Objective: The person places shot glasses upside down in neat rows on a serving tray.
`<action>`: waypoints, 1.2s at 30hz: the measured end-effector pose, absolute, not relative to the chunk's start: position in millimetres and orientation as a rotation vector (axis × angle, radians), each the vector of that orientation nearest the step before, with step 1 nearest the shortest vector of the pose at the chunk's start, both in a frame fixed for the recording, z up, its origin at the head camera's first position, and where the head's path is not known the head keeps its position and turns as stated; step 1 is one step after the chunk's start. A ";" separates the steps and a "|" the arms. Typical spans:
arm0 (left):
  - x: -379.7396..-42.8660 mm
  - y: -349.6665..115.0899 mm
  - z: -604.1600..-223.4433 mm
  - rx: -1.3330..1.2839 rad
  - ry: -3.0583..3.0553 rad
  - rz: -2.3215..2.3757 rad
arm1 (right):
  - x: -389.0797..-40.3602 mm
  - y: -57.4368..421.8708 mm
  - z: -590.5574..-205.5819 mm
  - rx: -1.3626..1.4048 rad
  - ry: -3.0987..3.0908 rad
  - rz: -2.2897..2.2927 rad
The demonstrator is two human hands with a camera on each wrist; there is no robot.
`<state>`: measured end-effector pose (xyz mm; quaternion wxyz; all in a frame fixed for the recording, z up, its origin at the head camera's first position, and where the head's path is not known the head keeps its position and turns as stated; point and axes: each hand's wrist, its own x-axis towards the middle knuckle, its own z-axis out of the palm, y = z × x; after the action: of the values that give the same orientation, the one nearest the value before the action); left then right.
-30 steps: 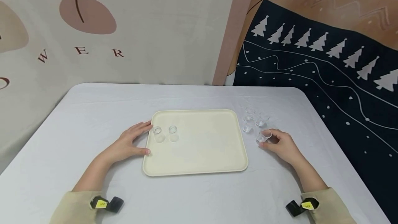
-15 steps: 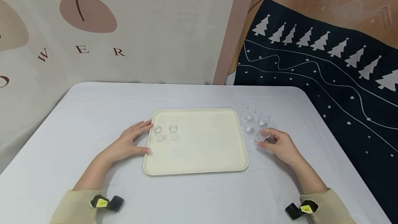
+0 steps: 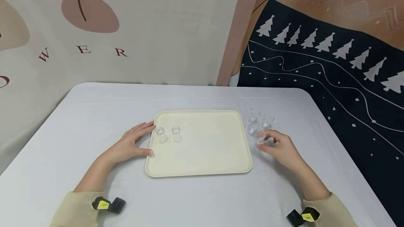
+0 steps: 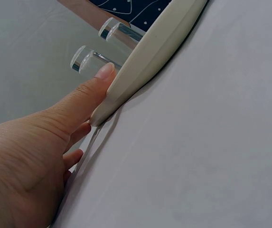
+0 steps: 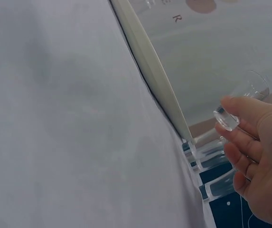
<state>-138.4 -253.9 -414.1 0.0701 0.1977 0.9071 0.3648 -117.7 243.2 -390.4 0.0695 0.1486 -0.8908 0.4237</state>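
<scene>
My right hand (image 3: pixel 279 148) pinches a small clear shot glass (image 3: pixel 260 136) between thumb and fingertips, just off the tray's right edge. In the right wrist view, the thick base of this shot glass (image 5: pixel 227 118) points downward and its rim tilts up and away. My left hand (image 3: pixel 127 146) rests against the left rim of a cream rectangular tray (image 3: pixel 205 150), fingers spread, its thumb (image 4: pixel 90 92) on the rim. Two more shot glasses stand bottom-up inside the tray near that hand, a left glass (image 3: pixel 161 135) and a right glass (image 3: pixel 176 134).
Several clear shot glasses (image 3: pixel 266 121) stand rim-up in a cluster beyond the right hand, beside the tray's right rim. A white cloth (image 3: pixel 202 199) covers the table. Behind it hang a light printed curtain (image 3: pixel 164 38) and a dark tree-patterned cloth (image 3: pixel 315 62).
The right hand has moved left with its shot glass, closer to the tray, and the glass appears more upright. The left hand, the tray and the other glasses have stayed in place.
</scene>
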 end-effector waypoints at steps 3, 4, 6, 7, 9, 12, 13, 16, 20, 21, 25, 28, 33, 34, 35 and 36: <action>-137.5 -253.4 -412.8 0.587 2.724 1.100 | -115.5 239.9 -387.4 0.485 -2.641 1.286; -137.4 -253.4 -412.6 0.582 2.724 1.099 | -115.1 239.0 -386.3 0.495 -2.627 1.289; -136.9 -253.0 -412.0 0.580 2.724 1.101 | -114.2 237.7 -384.5 0.516 -2.603 1.295; -136.7 -252.6 -411.6 0.582 2.724 1.104 | -114.1 237.3 -383.7 0.525 -2.594 1.290; -136.6 -252.0 -411.6 0.595 2.731 1.107 | -114.1 236.5 -382.3 0.543 -2.581 1.278; -136.8 -251.7 -412.1 0.610 2.737 1.108 | -115.2 235.6 -380.9 0.572 -2.575 1.243; -136.9 -251.6 -412.3 0.607 2.738 1.107 | -115.9 235.3 -380.5 0.582 -2.572 1.233; -137.0 -252.2 -412.5 0.590 2.729 1.106 | -118.0 234.4 -379.2 0.611 -2.571 1.207; -136.8 -252.9 -412.3 0.572 2.719 1.106 | -120.3 230.1 -374.8 0.646 -2.570 1.166; -137.1 -252.7 -412.9 0.570 2.720 1.105 | -120.7 228.9 -373.1 0.651 -2.567 1.161; -137.1 -252.7 -413.1 0.574 2.727 1.103 | -123.2 220.6 -364.9 0.666 -2.544 1.175; -136.4 -252.3 -412.7 0.581 2.733 1.103 | -125.4 212.7 -358.0 0.673 -2.519 1.199; -134.7 -252.2 -409.8 0.590 2.731 1.103 | -128.9 197.2 -348.8 0.705 -2.482 1.251; -134.3 -252.2 -409.3 0.589 2.730 1.102 | -129.7 193.9 -347.7 0.715 -2.475 1.268; -134.2 -252.1 -408.9 0.589 2.728 1.101 | -130.7 190.7 -347.0 0.721 -2.473 1.286; -134.1 -252.1 -408.6 0.589 2.728 1.099 | -131.5 187.4 -346.2 0.728 -2.474 1.297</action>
<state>-134.1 -252.1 -408.6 0.0709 0.1960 0.9072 0.3653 -131.5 187.4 -346.2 0.1273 0.2503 -0.8501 0.4456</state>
